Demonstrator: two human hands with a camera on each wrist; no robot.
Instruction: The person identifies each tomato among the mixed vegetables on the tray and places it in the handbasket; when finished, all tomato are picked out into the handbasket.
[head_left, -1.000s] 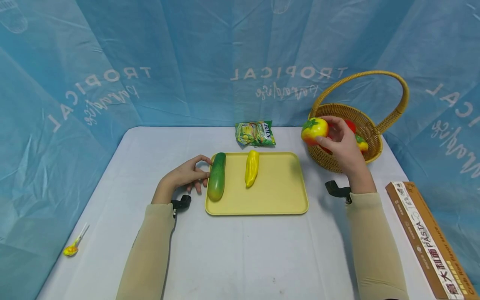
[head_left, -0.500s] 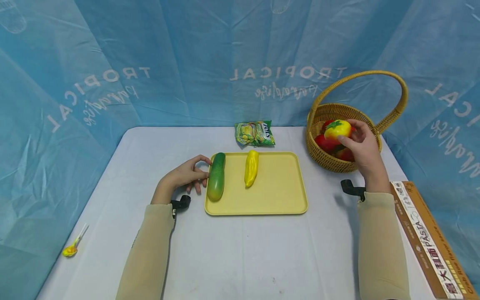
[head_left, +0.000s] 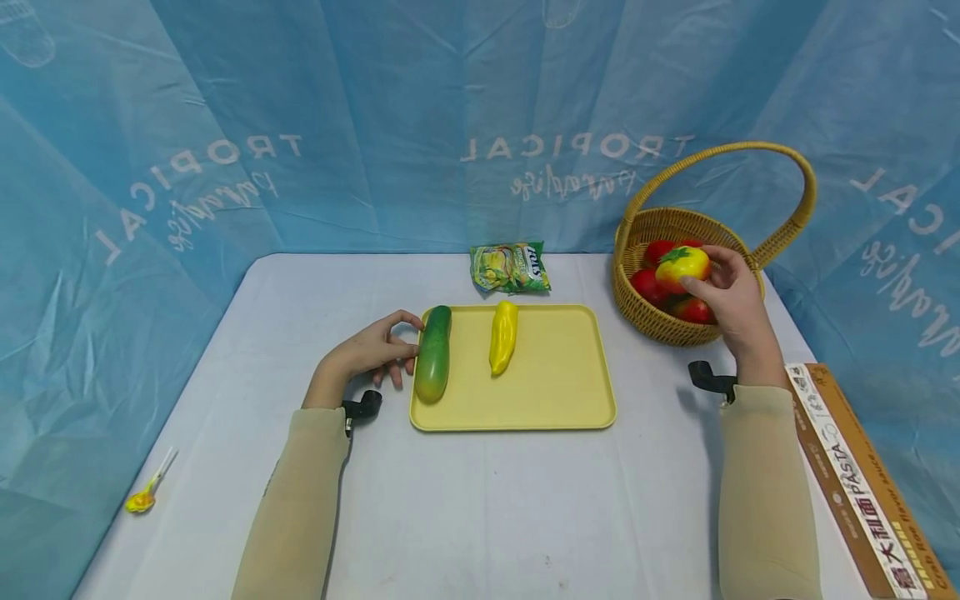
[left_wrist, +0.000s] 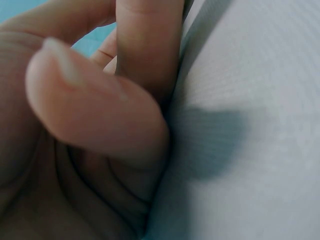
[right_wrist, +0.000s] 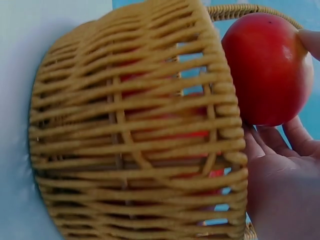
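Note:
My right hand [head_left: 738, 308] holds a yellow-and-red tomato with a green leafy top [head_left: 682, 268] over the wicker basket [head_left: 630, 292]. In the right wrist view the tomato's red underside [right_wrist: 267, 70] shows just above the rim, with the fingers around it. My left hand [head_left: 367, 348] rests on the table at the left edge of the yellow tray [head_left: 555, 375]. Its index finger and thumb tips are right at the rim, beside a green cucumber [head_left: 432, 354]. Loosely bent fingers [left_wrist: 100, 110] lie against the tablecloth in the left wrist view. A slim yellow pepper [head_left: 503, 337] lies on the tray.
Several red fruits [head_left: 648, 286] sit in the basket, whose tall handle [head_left: 750, 146] arches above it. Behind the tray lies a green snack bag [head_left: 512, 267]. A long pasta box [head_left: 862, 483] lies at the right edge, a yellow lollipop [head_left: 142, 500] at the left.
My right hand has carried the tomato rightward from the basket's left rim to over its middle, and then slightly lower. The left hand, tray, cucumber and pepper stay put.

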